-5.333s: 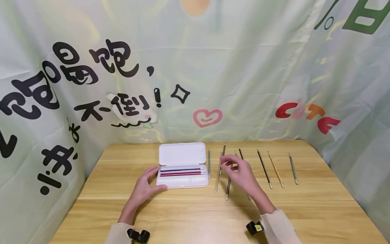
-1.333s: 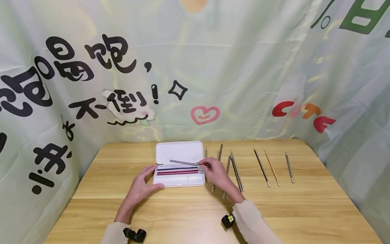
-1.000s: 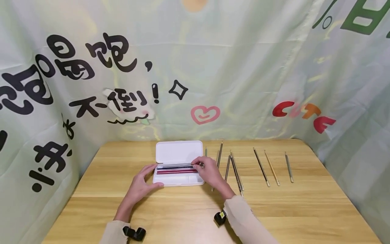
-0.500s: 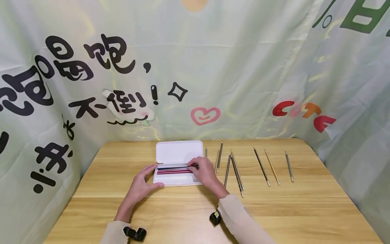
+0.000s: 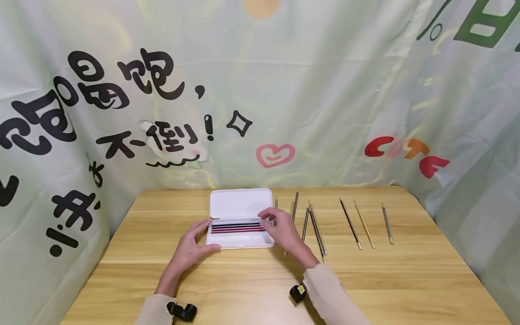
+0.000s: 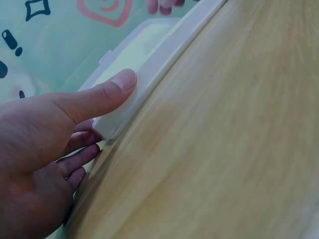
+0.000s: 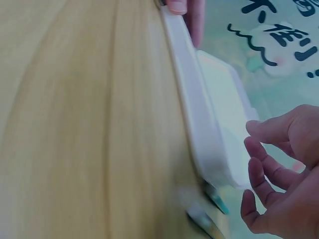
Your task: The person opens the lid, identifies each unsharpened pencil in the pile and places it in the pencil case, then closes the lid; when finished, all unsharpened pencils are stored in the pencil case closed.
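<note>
A white pencil case (image 5: pixel 243 246) lies on the table with its lid (image 5: pixel 241 203) raised at the back. Several dark and red pencils (image 5: pixel 235 229) lie lengthwise inside. My left hand (image 5: pixel 188 250) holds the case's left end; in the left wrist view, the thumb (image 6: pixel 112 92) presses its front side and the fingers reach round the end. Over the case's right end hovers my right hand (image 5: pixel 284 229), partly covering the pencil ends. Its loosely bent fingers hold nothing in the right wrist view, apart from the case wall (image 7: pixel 197 107).
Right of the case, several loose pencils lie close together, among them a black pencil (image 5: pixel 316 232). Farther right are another black pencil (image 5: pixel 350 223), a natural-wood pencil (image 5: pixel 364 225) and a grey pencil (image 5: pixel 387 224). A printed curtain (image 5: pixel 325 113) surrounds the wooden table (image 5: pixel 243 284).
My right hand carried a dark striped pencil from the loose group leftward into the case, let it go, and has drawn back slightly right. The left hand stays on the case.
</note>
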The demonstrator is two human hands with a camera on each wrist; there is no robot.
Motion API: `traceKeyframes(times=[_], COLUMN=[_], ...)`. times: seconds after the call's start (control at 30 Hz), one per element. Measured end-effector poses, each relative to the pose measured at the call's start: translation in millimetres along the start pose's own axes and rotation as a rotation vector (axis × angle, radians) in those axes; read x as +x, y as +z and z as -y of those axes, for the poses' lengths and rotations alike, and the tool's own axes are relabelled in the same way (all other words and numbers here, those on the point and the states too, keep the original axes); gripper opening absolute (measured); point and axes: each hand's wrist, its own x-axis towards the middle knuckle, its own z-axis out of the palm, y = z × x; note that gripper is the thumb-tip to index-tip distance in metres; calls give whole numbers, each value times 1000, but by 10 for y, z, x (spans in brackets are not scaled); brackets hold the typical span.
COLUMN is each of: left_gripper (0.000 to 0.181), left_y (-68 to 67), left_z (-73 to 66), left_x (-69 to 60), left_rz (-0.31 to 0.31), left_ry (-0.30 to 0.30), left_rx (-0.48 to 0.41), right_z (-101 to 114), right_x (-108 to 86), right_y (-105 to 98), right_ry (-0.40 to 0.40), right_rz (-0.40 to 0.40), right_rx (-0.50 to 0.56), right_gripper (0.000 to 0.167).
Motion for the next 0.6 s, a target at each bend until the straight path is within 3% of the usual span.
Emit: traceKeyframes(times=[0.2, 0.4, 0.6], left_gripper=[89, 89, 89], left_y=[13, 27, 24], left_z=[1, 10, 3], left_x=[1, -1, -5], left_rz=[-2, -5, -7], left_ry=[11, 15, -1], left_rx=[-2, 8, 18], right_z=[-4, -73, -166], right_x=[-149, -334, -476], right_y=[-252, -496, -663], right_ry=[23, 45, 62], right_rz=[-49, -101, -105], right_rx=[27, -26, -92], right_gripper=[19, 21, 27])
